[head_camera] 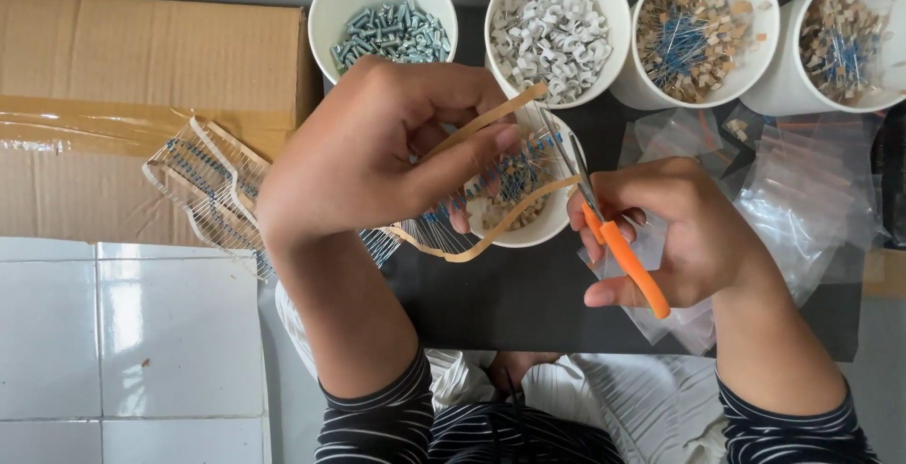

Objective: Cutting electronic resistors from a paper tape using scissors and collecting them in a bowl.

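The left hand (377, 152) is pinching a strip of taped resistors (491, 185) over a white cup (557, 223), and the right hand (679, 233) is clenched on orange scissors (613, 237), blades at the strip's 3 o'clock end. Risk-wise, the fingers sit close to the blades, so a nick seems possible, or cut bits could miss the cup and land on the black desk (510, 294).

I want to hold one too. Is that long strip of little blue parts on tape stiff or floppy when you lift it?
Probably floppy: the resistor strip curves and droops where the left hand holds it over a white cup. Likely light, since a few fingers carry it. Its thin wires look easy to bend; the right hand holds scissors at them.
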